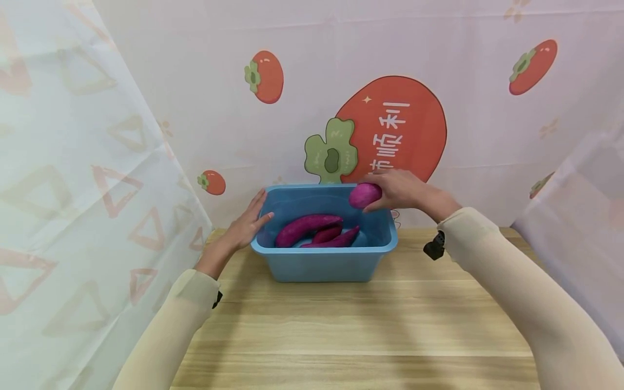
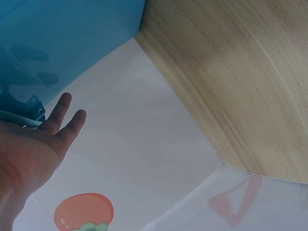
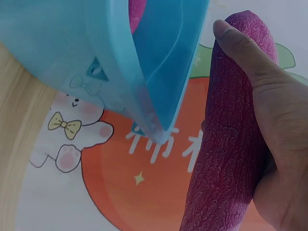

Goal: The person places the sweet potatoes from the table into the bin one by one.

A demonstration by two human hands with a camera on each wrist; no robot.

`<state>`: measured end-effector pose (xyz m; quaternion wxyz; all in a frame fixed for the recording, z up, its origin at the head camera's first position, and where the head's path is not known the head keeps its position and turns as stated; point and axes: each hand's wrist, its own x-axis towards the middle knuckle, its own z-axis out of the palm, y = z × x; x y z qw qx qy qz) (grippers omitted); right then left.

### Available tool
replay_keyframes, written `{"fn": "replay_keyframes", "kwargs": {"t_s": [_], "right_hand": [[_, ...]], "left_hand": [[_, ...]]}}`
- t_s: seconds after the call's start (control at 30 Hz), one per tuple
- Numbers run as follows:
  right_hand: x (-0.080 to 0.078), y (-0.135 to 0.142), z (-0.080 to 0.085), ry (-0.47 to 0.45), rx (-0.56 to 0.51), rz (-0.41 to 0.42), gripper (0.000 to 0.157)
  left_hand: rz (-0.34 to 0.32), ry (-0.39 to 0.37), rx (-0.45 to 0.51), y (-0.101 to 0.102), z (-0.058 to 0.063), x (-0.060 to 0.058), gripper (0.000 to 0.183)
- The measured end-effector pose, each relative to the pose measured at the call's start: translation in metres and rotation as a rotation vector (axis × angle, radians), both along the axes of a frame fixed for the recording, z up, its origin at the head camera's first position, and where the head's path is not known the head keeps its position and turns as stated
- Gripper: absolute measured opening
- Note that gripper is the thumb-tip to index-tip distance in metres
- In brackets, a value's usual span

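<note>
My right hand [image 1: 402, 189] grips a long purple sweet potato [image 3: 231, 125], thumb along its near side. In the head view that sweet potato is seen end-on over the right rear part of a blue plastic tub [image 1: 322, 265]. Inside the tub lie a large curved purple sweet potato [image 1: 304, 226] and smaller ones [image 1: 341, 238] beside it. At the tub's left rim is my left hand [image 1: 246, 225], its fingers extended and holding nothing. The left wrist view shows its palm and two straight fingers beside the blue wall.
The tub stands on a wood-grain table [image 1: 341, 325], near its back edge. Behind it hangs a white cloth [image 1: 312, 32] printed with red persimmons and white characters. Cloth side walls [image 1: 97, 162] close off the left and right.
</note>
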<state>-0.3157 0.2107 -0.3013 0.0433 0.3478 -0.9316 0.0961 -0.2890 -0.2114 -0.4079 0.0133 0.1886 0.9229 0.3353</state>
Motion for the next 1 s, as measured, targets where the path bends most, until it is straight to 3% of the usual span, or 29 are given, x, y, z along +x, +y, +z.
{"fn": "replay_keyframes", "kwargs": {"t_s": [0.63,1.0], "right_hand": [[0.0,-0.026,0.003,-0.054,0.023,0.036,0.082],[-0.003,-0.041,0.005,-0.062,0.028,0.074,0.075]], "left_hand": [[0.004,-0.001,-0.007,-0.001,-0.002,-0.002,0.076],[0.006,-0.002,-0.008,-0.001,-0.004,-0.003,0.076]]}}
